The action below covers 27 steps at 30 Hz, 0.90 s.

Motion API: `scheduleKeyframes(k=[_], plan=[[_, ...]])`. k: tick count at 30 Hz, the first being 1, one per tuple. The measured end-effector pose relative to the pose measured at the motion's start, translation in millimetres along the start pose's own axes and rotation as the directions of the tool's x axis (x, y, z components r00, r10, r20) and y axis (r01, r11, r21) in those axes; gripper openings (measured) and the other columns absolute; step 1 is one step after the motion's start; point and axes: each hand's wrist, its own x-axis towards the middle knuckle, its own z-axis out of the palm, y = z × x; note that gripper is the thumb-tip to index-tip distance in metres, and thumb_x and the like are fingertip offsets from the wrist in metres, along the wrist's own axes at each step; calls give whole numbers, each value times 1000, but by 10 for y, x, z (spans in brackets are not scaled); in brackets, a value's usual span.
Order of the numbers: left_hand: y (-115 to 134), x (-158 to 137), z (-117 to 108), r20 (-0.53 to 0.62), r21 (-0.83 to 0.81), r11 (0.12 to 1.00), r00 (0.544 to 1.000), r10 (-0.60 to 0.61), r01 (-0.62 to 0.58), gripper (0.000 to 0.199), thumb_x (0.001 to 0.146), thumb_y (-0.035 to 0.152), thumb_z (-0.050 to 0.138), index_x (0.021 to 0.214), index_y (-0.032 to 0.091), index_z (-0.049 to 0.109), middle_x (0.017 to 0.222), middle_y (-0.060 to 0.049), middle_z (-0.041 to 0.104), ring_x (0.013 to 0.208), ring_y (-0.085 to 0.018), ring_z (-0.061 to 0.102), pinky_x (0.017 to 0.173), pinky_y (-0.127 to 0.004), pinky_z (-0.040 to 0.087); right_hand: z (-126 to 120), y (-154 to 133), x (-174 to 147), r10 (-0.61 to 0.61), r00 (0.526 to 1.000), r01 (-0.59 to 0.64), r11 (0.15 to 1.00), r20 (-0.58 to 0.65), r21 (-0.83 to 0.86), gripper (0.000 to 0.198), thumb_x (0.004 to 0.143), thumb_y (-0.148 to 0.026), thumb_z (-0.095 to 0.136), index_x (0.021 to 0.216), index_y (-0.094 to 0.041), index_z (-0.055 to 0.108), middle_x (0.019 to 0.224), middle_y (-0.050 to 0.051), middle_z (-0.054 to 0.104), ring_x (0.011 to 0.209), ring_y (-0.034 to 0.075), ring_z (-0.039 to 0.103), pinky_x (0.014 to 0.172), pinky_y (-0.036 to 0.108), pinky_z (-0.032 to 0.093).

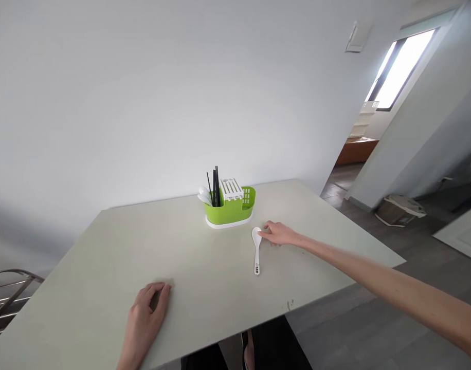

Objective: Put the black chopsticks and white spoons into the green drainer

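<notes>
On the table (204, 267) lies a white spoon (256, 252), its bowl at the far end and its handle, with small dark marks, pointing towards me. My right hand (277, 234) reaches in from the right. One digit tip meets the right edge of the bowl; the others are apart from it, and the spoon is not gripped. My left hand (147, 311) rests at the front left, thumb and fingertips together, with nothing visible in it. Behind the spoon stands a green utensil holder (231, 213) with black chopsticks (215, 187) and white spoons (204, 195) in its left part.
A white slotted piece (231, 188) sits over the middle of the holder. The wall (162, 103) rises behind the table. At the far left is a metal rack or chair frame (12, 295). A lidded bin (399, 210) stands on the floor to the right.
</notes>
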Motion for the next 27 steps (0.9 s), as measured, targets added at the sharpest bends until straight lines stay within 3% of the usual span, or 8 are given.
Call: scheduleKeyframes(k=[3, 7, 12, 13, 16, 19, 21, 27], plan=[[37, 0, -22, 6, -5, 1000, 1000, -10, 10, 42, 96, 61, 51, 94, 25, 73, 106, -6, 77, 94, -24, 71, 73, -29, 58, 188, -93, 77, 31, 999, -32, 996, 15, 77, 34, 105, -47, 47, 115, -18, 60, 81, 2, 76, 61, 16, 69, 59, 24, 43], [56, -10, -30, 23, -15, 999, 999, -41, 42, 42, 96, 62, 51, 96, 25, 73, 106, -6, 77, 95, -24, 71, 71, -29, 57, 330, -397, 83, -27, 998, 32, 994, -50, 104, 21, 104, -31, 48, 95, -19, 63, 80, 2, 74, 67, 15, 68, 62, 23, 40], [-12, -30, 1, -4, -10, 999, 1000, -31, 30, 40, 96, 60, 51, 94, 26, 72, 104, -5, 76, 93, -23, 71, 73, -30, 57, 69, -914, 7, -185, 963, 206, 974, -194, 97, 26, 107, -38, 46, 97, -21, 62, 85, 2, 74, 75, 16, 67, 66, 25, 39], [-26, -34, 5, -8, -12, 1000, 1000, -28, 28, 40, 96, 60, 51, 94, 26, 72, 104, -4, 76, 93, -23, 71, 74, -30, 57, -55, -1020, -1, -219, 943, 248, 964, -251, 93, 26, 108, -39, 44, 100, -22, 61, 89, 2, 75, 77, 16, 67, 68, 25, 39], [-46, -38, 6, -10, -22, 999, 999, -31, 31, 40, 96, 60, 51, 93, 26, 72, 104, -4, 76, 94, -23, 71, 77, -31, 58, -499, -1315, 20, -345, 781, 409, 912, -521, 8, 25, 109, -39, 44, 102, -22, 61, 90, 2, 76, 76, 16, 68, 68, 26, 40], [-44, -36, -2, -8, -33, 999, 1000, -30, 30, 39, 96, 59, 52, 93, 27, 73, 104, -4, 76, 94, -24, 71, 78, -31, 58, -878, -1544, 123, -354, 634, 398, 912, -688, -102, 29, 111, -42, 40, 108, -23, 61, 97, 2, 78, 79, 17, 69, 66, 26, 38], [-41, -35, -6, -11, -37, 999, 1000, -23, 23, 38, 96, 59, 52, 92, 27, 72, 103, -4, 76, 93, -24, 71, 79, -32, 58, -1001, -1649, 227, -366, 575, 372, 914, -732, -164, 30, 111, -41, 37, 113, -23, 61, 101, 3, 78, 82, 17, 70, 66, 26, 36], [-64, -49, 0, -22, -56, 998, 1000, -11, 10, 39, 96, 60, 52, 92, 26, 72, 101, -5, 76, 93, -25, 71, 79, -33, 59, -782, -1762, 523, -481, 621, 287, 874, -619, -392, 35, 112, -35, 33, 108, -21, 65, 95, 7, 78, 84, 21, 69, 71, 29, 35]])
